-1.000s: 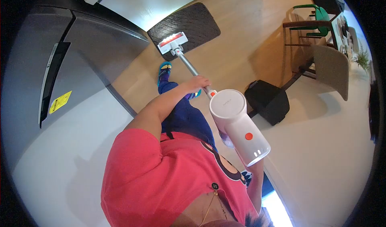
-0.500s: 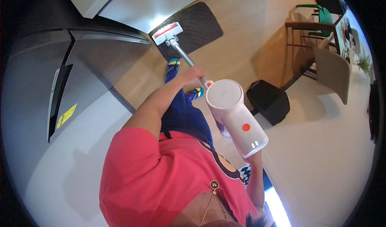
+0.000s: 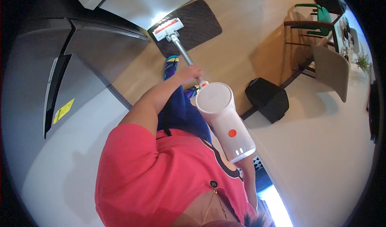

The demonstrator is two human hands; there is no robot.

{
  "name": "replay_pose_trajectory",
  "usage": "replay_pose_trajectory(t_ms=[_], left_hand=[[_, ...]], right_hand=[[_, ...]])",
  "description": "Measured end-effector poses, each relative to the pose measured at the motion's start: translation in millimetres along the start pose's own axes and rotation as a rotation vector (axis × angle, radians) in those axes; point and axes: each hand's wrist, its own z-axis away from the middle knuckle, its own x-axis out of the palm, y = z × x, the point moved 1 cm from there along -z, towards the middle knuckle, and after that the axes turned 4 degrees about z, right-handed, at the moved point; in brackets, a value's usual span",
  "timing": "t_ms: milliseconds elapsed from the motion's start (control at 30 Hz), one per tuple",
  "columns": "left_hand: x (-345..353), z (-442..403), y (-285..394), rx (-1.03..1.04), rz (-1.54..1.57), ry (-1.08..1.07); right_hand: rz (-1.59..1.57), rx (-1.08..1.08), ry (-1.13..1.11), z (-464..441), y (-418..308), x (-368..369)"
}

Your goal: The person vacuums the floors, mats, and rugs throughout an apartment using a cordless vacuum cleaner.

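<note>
A white stick vacuum cleaner (image 3: 231,124) with a red button and two small white lights crosses the middle of the view. My left hand (image 3: 192,73) is closed around its grey tube, just above the round end of the white body. Behind the body's lower end is my right hand; its wrist and forearm show, but the fingers are hidden. The floor head (image 3: 167,29), white with a red strip, rests on a dark mat (image 3: 201,21) near its left edge. Light glows just beyond the head.
A dark grey fridge (image 3: 28,78) with a yellow label stands at left, beside white cabinets (image 3: 148,3). At right are a black bin-like object (image 3: 267,100), a beige chair (image 3: 331,72), a green chair (image 3: 323,17) and a table. My feet are near the mat.
Over the last second the floor head has moved up and slightly left on the mat. The vacuum body and my left hand have shifted left. My left hand keeps its hold.
</note>
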Motion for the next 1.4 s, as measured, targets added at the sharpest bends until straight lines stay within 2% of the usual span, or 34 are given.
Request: replay_pose_trajectory(t_ms=[67,200,400,600,833,1000,1133,1267,1400], left_hand=[[20.6,-1.8,11.5,0.058,0.010,0.037],[36.4,-8.2,46.3,-0.010,-0.081,-0.029],[33.6,-23.6,91.9,0.047,-0.090,0.070],[49.4,-55.6,122.4,0.074,-0.124,-0.029],[104.0,-39.4,51.9,0.084,-0.128,-0.035],[89.8,-32.9,41.1,0.117,-0.105,-0.023],[73.6,-42.0,23.5,0.066,-0.125,-0.065],[57.3,-42.5,-21.2,0.017,-0.082,-0.085],[18.4,-47.3,-24.7,-0.074,-0.060,-0.133]], right_hand=[[-0.102,0.138,-0.075,13.8,2.3,-2.5],[0.084,0.011,0.096,47.6,30.4,-7.2],[0.207,0.070,0.178,99.0,65.7,-27.4],[0.269,0.073,0.210,122.1,83.8,-38.6],[0.380,-0.047,0.176,89.9,98.8,-23.7],[0.488,-0.132,0.108,67.0,97.0,-10.7],[0.572,-0.199,0.086,34.0,94.6,2.9],[0.447,-0.288,0.259,-3.5,48.0,2.3],[0.391,-0.209,0.190,-23.2,15.1,-2.3]])
